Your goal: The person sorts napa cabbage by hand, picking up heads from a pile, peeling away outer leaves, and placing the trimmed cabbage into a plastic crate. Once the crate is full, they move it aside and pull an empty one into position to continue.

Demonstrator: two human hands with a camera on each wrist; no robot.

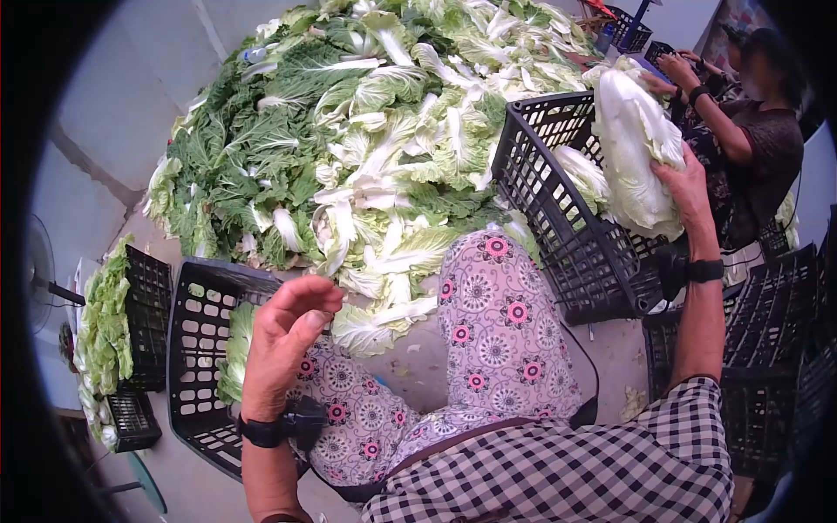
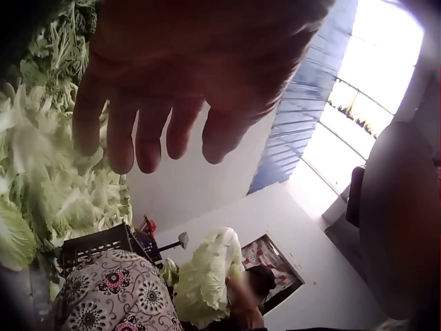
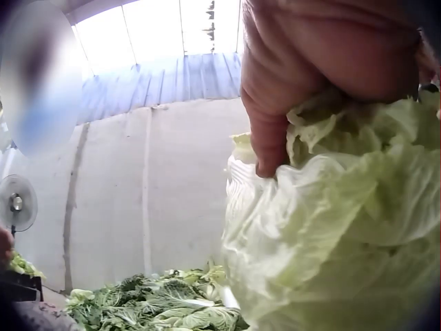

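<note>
Left hand point(image 1: 288, 327) raised, relaxed; right hand point(image 1: 684, 187) gripping.

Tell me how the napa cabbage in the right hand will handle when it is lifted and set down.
The cabbage looks dense and probably heavy for its size: the right hand spreads wide against its side. Its outer leaves look thin and crinkled, so they may bruise or tear under the fingers. Being long and rounded, it could roll if laid on its side.

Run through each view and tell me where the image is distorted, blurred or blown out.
Head view: fisheye bend with a dark vignette; the cabbage in the right hand is pale but sharp. Left wrist view: left hand close and dim, window glare upper right. Right wrist view: skylight overexposed, blurred blob upper left.
</note>
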